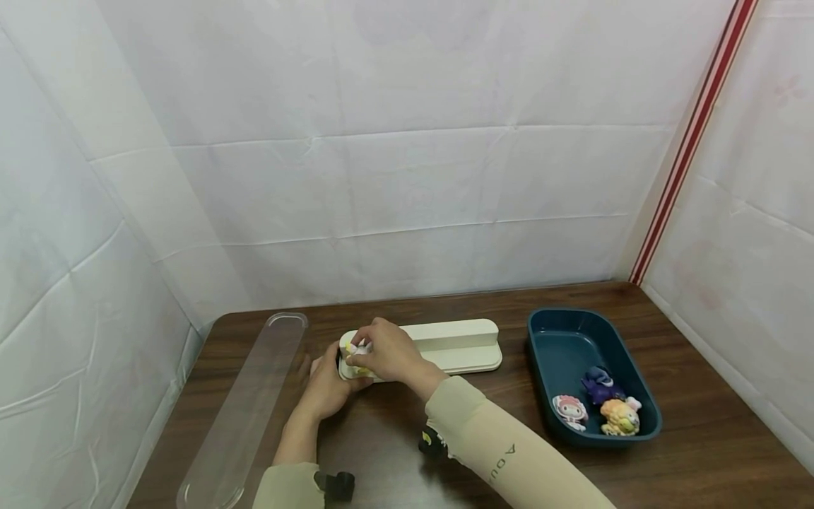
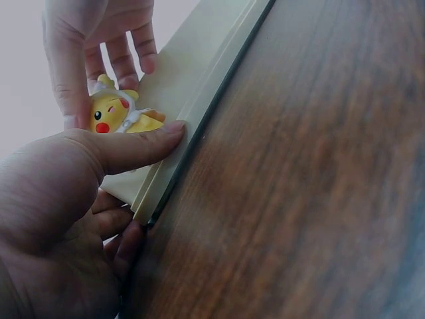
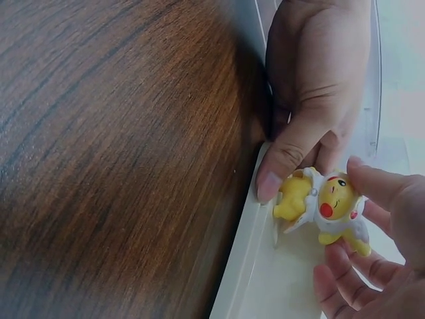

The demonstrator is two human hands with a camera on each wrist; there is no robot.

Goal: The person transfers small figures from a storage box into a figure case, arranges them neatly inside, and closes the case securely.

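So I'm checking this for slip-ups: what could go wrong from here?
The right hand pinches the yellow figurine by fingertips only, so it could slip or topple on the cream stand. The left hand steadies just the stand's end, so it might slide. The right sleeve could nudge the dark toy under it.

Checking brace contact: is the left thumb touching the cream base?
Touching. Left wrist view shows the left hand with its thumb pressed flat on the cream base edge.
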